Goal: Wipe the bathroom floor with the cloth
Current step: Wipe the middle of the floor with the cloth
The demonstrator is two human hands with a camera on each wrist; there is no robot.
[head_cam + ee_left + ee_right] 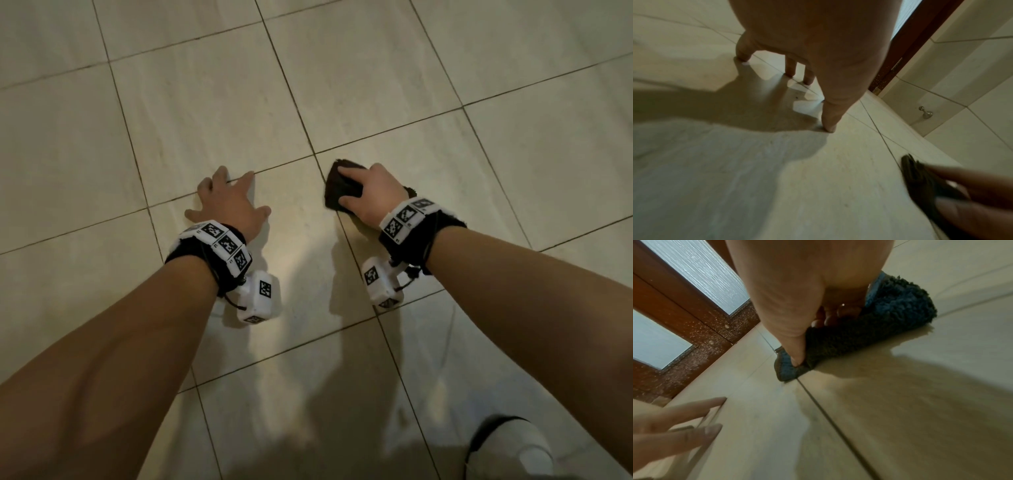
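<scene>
Pale beige floor (212, 113): smooth square tiles, thin dark grout lines running diagonally, faint streaked sheen; bare tile extends on every side of both hands in the head view.

White rounded item (510, 445), at 5 o'clock in the head view, nearest the camera; what it is cannot be told.

Left hand (228, 202): at 10 o'clock, fingers spread and straight, tips planted on the tile, palm raised, holding nothing.

Right hand (371, 193): at 1 o'clock, fingers curled over the top of the cloth (342, 186), thumb tucked into its near fold, pressing it to the tile.

Cloth: dark blue-grey, shaggy looped pile, bunched into a rough wedge across a grout junction.

Door (694, 321): reddish-brown frame, speckled lower rail, 2 frosted ribbed panes, beyond the hands.

Wall tiles (972, 73): glossy, pale, with 1 small metal knob (926, 112).
</scene>
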